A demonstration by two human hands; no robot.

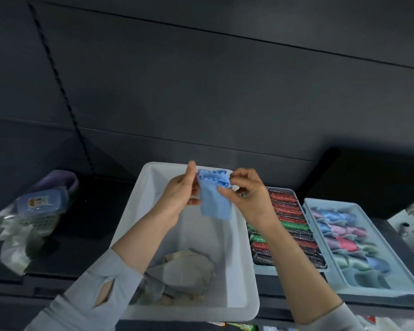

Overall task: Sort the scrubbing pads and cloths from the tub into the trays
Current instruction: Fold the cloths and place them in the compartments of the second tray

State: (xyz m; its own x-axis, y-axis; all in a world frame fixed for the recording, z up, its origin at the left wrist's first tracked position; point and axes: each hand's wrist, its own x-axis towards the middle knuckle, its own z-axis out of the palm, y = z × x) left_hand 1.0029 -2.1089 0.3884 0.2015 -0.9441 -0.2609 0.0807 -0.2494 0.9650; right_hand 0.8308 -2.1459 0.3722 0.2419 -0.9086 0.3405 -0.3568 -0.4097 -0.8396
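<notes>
Two trays [306, 274] right of tub [139, 199]

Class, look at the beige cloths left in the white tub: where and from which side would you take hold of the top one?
Probably from above, pinching the raised fold of the top beige cloth. It lies crumpled low in the near end of the white tub, whose walls block a sideways approach. Both hands are busy with the blue cloth.

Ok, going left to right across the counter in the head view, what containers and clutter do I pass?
Blue lidded container on the pile at far left → white tub with the blue cloth held over it → tray of red and green scrubbing pads → tray of rolled cloths.
</notes>
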